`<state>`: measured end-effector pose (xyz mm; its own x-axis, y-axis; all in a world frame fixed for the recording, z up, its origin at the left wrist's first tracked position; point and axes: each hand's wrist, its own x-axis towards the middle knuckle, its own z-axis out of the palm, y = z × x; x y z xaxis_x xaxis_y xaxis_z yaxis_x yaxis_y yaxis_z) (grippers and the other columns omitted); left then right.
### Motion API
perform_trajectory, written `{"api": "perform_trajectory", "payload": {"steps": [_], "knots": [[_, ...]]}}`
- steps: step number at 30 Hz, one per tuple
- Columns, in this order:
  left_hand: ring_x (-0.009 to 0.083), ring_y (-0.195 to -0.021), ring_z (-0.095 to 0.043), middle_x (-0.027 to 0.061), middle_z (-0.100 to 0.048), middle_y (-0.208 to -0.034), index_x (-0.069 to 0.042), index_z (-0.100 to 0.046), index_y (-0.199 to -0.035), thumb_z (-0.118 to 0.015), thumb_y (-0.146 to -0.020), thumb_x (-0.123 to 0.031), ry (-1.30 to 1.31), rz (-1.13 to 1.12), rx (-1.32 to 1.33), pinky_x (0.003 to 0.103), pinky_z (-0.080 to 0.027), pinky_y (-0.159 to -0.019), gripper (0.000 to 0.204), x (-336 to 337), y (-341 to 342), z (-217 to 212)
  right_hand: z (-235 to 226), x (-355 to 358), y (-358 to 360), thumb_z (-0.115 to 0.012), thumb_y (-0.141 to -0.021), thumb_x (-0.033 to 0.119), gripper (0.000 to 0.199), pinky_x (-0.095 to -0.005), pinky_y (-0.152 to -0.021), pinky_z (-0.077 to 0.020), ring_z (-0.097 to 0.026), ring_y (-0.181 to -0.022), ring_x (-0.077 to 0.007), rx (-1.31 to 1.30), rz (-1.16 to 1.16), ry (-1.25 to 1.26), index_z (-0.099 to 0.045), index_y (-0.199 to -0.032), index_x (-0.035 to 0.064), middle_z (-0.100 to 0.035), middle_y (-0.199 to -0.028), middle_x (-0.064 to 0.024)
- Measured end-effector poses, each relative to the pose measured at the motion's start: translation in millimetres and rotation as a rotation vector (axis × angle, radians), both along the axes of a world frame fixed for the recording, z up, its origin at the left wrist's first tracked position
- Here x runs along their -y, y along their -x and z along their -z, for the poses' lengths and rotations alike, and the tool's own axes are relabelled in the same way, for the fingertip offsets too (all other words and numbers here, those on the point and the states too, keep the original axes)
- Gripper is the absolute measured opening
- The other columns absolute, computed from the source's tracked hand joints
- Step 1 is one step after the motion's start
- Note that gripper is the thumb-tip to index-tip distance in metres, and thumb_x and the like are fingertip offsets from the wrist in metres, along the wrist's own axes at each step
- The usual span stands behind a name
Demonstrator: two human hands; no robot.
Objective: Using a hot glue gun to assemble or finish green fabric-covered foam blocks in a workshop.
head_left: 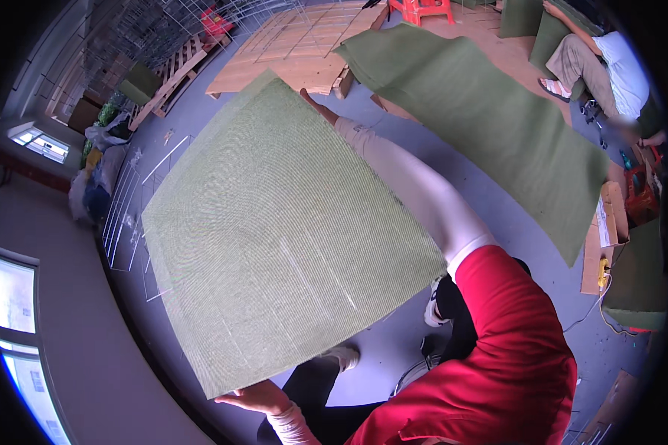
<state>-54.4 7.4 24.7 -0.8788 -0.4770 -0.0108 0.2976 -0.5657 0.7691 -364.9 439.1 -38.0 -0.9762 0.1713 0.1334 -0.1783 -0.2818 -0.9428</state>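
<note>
A large, roughly square green panel (pixel 274 222) with a fine ribbed, cloth-like face fills the middle of the view, tilted in front of me. A few pale streaks run across its lower part. My left hand (pixel 260 397) grips the near edge close to the lower left corner, its fingers partly tucked under. Reaching along the right side, my right arm ends in my right hand (pixel 318 106), which holds the far right edge; most of its fingers are hidden behind the panel.
White wire frames (pixel 119 215) stand left of the panel. A wooden pallet with boards (pixel 289 52) lies beyond it. A long green sheet (pixel 482 119) spreads over the floor at right. Another person (pixel 608 70) sits far right, near cardboard boxes (pixel 611 215) and a cable (pixel 605 304).
</note>
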Motion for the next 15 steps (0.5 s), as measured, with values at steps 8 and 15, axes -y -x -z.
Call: {"api": "perform_trajectory", "payload": {"steps": [8, 15], "knots": [[0.0283, -0.135, -0.031, 0.0149, -0.037, -0.145, -0.002, -0.035, -0.142, -0.034, -0.088, -0.071, 0.088, 0.029, -0.031, 0.045, -0.016, -0.115, 0.087, 24.3, -7.3, 31.6, 0.7, -50.9, -84.9, -0.011, -0.088, 0.074, 0.094, -0.0375, -0.117, -0.0142, -0.020, -0.142, -0.0241, 0.036, -0.067, -0.100, -0.021, -0.147, 0.0011, -0.022, -0.153, -0.0146], [0.0300, -0.142, -0.021, 0.0133, -0.029, -0.151, -0.005, -0.032, -0.144, -0.018, -0.091, -0.070, 1.287, -0.246, -0.343, 0.050, -0.009, -0.116, 0.086, 47.9, -15.5, -22.8, -104.4, -26.8, -302.2, -0.010, -0.093, 0.066, 0.087, -0.0376, -0.116, -0.0144, -0.020, -0.143, -0.0262, -0.361, -0.077, -0.965, -0.026, -0.145, -0.0010, -0.027, -0.152, -0.0146]]}}
